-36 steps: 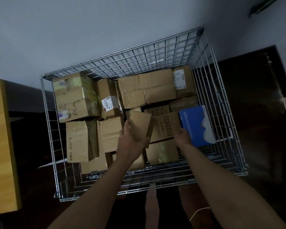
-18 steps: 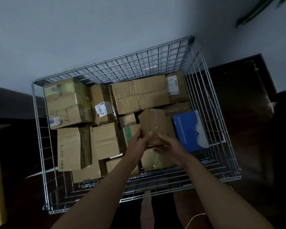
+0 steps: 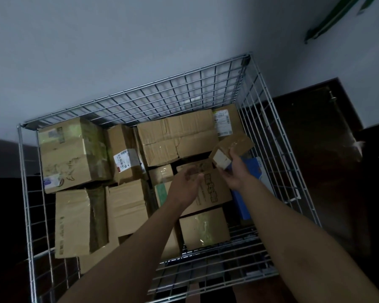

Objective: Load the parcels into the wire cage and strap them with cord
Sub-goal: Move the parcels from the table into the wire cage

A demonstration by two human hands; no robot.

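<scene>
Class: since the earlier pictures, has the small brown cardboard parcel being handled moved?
Yes. The small brown cardboard parcel moved right, from left of the blue cardboard box to above its far corner, held in the right hand.

wire cage (image 3: 208, 84): silver-grey grid
parcels (image 3: 74, 154): brown cardboard, white labels
blue box (image 3: 255, 169): blue, perhaps pale print
wall (image 3: 118, 40): pale grey
</scene>
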